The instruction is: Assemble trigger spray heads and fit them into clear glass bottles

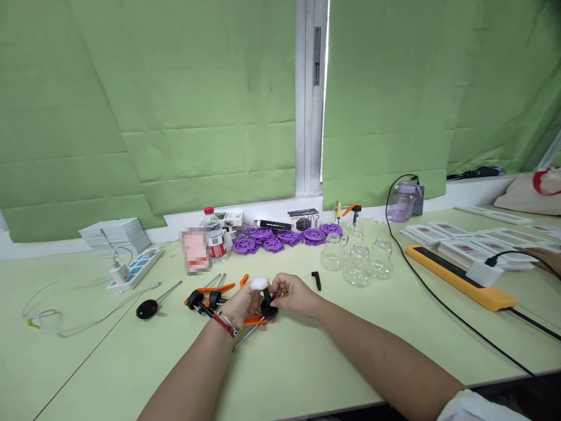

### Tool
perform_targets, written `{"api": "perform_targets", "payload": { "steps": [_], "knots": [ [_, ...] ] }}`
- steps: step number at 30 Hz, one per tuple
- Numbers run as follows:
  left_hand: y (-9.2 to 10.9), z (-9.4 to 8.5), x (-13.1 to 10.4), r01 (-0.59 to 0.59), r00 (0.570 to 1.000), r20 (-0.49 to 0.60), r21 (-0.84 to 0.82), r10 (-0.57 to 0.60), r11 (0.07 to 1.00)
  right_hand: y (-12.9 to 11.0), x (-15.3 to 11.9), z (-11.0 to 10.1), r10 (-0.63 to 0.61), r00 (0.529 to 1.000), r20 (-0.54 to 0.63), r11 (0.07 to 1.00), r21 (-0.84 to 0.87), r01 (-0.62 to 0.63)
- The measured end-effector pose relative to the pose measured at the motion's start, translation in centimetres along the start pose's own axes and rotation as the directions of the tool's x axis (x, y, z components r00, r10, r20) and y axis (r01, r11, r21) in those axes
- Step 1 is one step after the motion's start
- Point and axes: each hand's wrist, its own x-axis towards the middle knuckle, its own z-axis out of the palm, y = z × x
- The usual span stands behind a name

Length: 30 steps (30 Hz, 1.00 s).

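Note:
Close together over the front middle of the table, both my hands are on one black pump head [269,310] with an orange lever and a thin metal tube. My left hand [244,305] is closed around its left side. With pinched fingers, my right hand [289,290] grips its upper part. A white oval piece [259,284] shows at the top, between the hands. Beside my left hand lie similar black heads [195,299] with orange levers [218,289]. A small black angled part [316,280] rests to the right of my right hand. My fingers partly hide the held piece.
Several clear glass bottles [358,266] stand to the right, behind my right forearm. Purple plastic parts [274,241] are heaped by the wall near a water bottle [215,237]. A round black piece with a rod [147,309] lies left. An orange power strip [460,278] trails a black cable.

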Motion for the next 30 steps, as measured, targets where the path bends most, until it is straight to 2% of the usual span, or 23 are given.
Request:
{"api": "perform_targets", "payload": {
  "steps": [9,15,20,25,30],
  "knots": [
    [0.0,0.0,0.0,0.013,1.000,-0.018,0.004,-0.013,1.000,-0.7,-0.2,0.0,0.047,0.997,0.062,0.994,0.092,-0.053],
    [0.0,0.3,-0.2,-0.020,1.000,-0.015,-0.019,0.020,1.000,-1.4,-0.4,0.0,0.103,0.992,0.067,0.994,0.034,-0.106],
    [0.0,0.0,-0.1,-0.002,1.000,0.011,-0.014,0.002,1.000,-1.6,-0.4,0.0,0.107,0.992,0.068,0.994,0.022,-0.108],
    [0.0,-0.1,-0.2,-0.028,0.998,0.057,0.022,0.026,0.999,-1.5,-0.4,-0.1,0.103,0.993,0.066,0.993,0.049,-0.106],
    [-0.2,-0.2,-0.3,-0.043,0.997,0.059,0.036,0.041,0.998,-1.7,-0.3,-0.3,0.078,0.994,0.075,0.995,0.048,-0.082]
  ]
}}
